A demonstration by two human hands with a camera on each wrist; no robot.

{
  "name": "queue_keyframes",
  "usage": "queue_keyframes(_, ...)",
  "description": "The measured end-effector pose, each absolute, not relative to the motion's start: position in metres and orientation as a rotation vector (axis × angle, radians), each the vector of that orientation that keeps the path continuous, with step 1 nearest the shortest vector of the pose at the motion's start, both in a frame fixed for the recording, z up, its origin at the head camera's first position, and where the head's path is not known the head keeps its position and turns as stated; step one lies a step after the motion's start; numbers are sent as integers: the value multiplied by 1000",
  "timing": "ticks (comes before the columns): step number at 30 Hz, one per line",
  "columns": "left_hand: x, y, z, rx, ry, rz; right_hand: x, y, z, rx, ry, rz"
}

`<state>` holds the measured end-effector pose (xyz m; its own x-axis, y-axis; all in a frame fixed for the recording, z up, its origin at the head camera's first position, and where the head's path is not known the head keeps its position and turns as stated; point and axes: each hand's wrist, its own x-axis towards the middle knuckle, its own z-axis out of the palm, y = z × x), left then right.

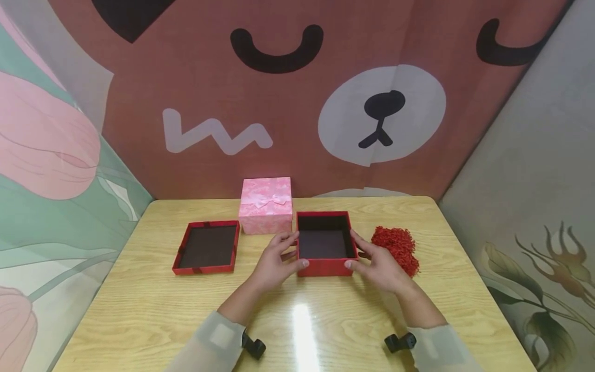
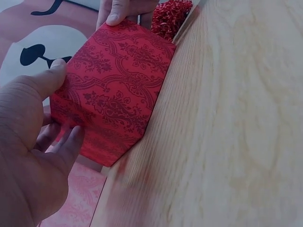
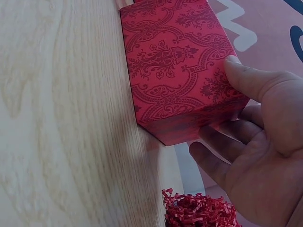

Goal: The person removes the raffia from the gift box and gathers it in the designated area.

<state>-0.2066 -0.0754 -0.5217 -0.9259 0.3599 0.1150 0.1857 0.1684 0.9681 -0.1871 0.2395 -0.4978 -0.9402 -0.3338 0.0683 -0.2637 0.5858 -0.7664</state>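
Red damask-patterned card covers the gift box (image 1: 325, 268), which sits open on the wooden table (image 1: 139, 320), right of its middle and toward the far side. Its mouth faces up, showing a black interior, and its lower edge meets the tabletop in both wrist views. The left hand (image 1: 275, 262) holds it at the near left corner, thumb against the near face and fingers along the left side. The right hand (image 1: 382, 266) holds the near right corner in the same manner, its thumb on the near face and its fingers on the right side.

Just beyond the right hand, at the right, lies a heap of red crinkle-cut paper (image 1: 396, 247). On the left, well apart from the gift box, a shallow red lid (image 1: 208, 248) rests with its black inside upward, short dark bands crossing its rim. Between them and farther back stands a closed pink patterned box (image 1: 266, 219), with a pale pink bow (image 1: 271, 200) on top.

Behind the table, the far wall (image 1: 297, 175) carries a brown bear's face; the left wall (image 1: 51, 134) shows large pink tulips. Black wrist cameras (image 1: 253, 345) are worn at the pale sleeves (image 1: 209, 338).
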Motion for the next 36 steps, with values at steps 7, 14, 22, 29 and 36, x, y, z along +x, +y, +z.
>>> queue_keyframes(7,-214,-69,-521,543,2355,1824,-191,241,-498,-475,2738,-1291)
queue_keyframes(14,-222,-61,-523,538,2364,1864,-196,238,-499,-460,2776,-1313)
queue_keyframes(22,-234,-50,-531,537,2331,2003,-206,238,-500,-386,2735,-1380)
queue_keyframes(29,-243,-41,-531,525,2362,1996,-216,242,-502,-357,2723,-1378)
queue_keyframes(36,-253,-34,-530,473,2360,1999,-227,243,-502,-353,2721,-1343)
